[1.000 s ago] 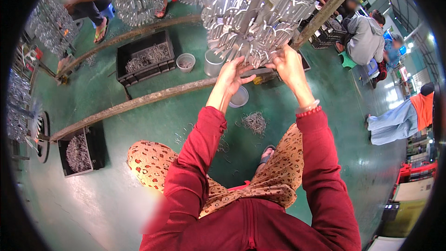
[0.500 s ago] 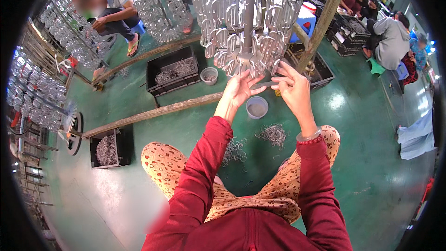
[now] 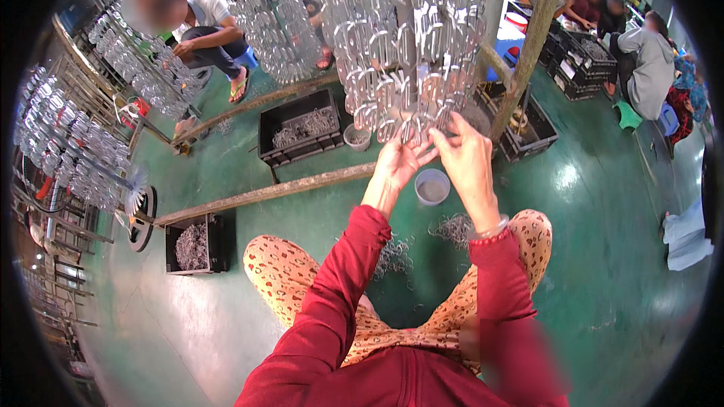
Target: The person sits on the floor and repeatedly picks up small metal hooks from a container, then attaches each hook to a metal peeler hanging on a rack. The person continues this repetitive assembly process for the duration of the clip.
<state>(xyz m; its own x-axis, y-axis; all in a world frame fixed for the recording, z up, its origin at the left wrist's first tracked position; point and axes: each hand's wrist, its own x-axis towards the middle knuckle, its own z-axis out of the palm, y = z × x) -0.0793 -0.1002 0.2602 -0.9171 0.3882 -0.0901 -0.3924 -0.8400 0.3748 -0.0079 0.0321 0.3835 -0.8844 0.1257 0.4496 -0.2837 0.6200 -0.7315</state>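
Observation:
A hanging rack of shiny metal loops [image 3: 411,45], set in tiers round a central rod, is in front of me. At its lowest tier, my left hand [image 3: 398,167] is palm up with fingers curled beneath the loops. What those fingers grip is too small to make out. Close beside it, my right hand [image 3: 467,166] has thumb and forefinger pinched at a metal loop on the rack's lower right edge. The fingertips of both hands nearly meet. Below them, a pale plastic tub [image 3: 432,188] stands on the green floor.
Metal pieces lie in a pile [image 3: 452,231] and a second pile [image 3: 392,258] between my knees. A wooden rail [image 3: 279,192] crosses ahead. Black crates [image 3: 300,130] hold more pieces. A slanted wooden post [image 3: 532,45] stands right. Further racks [image 3: 72,143] and several people are around.
Both hands have risen slightly and come closer together at the rack's bottom tier. The flat strip seen between them earlier is no longer visible there. The whole view has shifted a little.

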